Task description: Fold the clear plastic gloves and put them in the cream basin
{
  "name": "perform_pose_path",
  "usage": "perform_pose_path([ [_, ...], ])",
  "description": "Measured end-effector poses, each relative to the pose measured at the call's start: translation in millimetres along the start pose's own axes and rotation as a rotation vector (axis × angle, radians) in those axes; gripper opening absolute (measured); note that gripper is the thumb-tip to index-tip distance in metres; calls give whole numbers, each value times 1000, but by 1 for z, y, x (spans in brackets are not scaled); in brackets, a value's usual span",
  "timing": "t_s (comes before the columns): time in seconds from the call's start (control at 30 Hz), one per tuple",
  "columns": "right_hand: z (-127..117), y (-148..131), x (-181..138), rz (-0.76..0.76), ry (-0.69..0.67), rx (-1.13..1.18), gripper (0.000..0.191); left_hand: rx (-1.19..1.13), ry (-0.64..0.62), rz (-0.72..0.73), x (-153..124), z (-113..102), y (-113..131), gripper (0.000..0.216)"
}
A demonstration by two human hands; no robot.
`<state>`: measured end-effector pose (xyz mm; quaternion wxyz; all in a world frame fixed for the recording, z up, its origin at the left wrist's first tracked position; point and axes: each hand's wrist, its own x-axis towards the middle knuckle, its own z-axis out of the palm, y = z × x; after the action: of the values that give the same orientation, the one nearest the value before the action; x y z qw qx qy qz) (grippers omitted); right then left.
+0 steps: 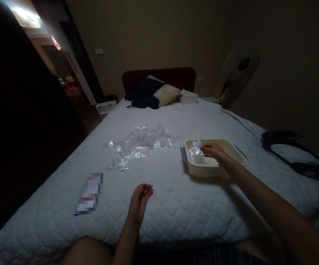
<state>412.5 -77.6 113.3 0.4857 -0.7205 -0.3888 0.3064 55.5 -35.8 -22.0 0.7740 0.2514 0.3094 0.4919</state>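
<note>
My right hand (213, 151) reaches over the cream plastic tub (232, 147) on the bed, its fingers pinched on a small clear plastic bag (195, 150) at the tub's left inner side. My left hand (140, 198) rests near the front edge of the mattress, fingers loosely curled and apart, holding nothing. A heap of clear plastic bags (137, 145) lies on the white quilted bed (165, 206) to the left of the tub.
A flat blurred packet (89, 193) lies at the front left of the bed. Dark clothing (144, 95), a tan pillow (167, 94) and a white box (189, 97) sit by the headboard. A fan (238, 71) stands at the right; black straps (294, 151) lie on the right edge.
</note>
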Motion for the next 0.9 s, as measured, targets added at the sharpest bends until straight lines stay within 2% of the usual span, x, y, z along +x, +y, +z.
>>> perform_pose_path([
  [0.17,11,7,10,52,-37,-187,10,1,-3,-10,0,0,0,23],
  [0.3,16,14,17,46,38,-349,19,5,10,-11,-1,2,1,24],
  [0.53,14,14,26,-71,79,-647,12,10,33,-21,-2,5,3,25],
  [0.63,14,9,26,-98,72,-710,10,7,27,-23,-2,5,3,24],
  [0.77,19,5,25,-99,62,-734,24,7,28,-19,-2,4,3,23],
  [0.9,28,4,28,-9,-48,-718,18,12,7,-11,-3,4,3,22],
])
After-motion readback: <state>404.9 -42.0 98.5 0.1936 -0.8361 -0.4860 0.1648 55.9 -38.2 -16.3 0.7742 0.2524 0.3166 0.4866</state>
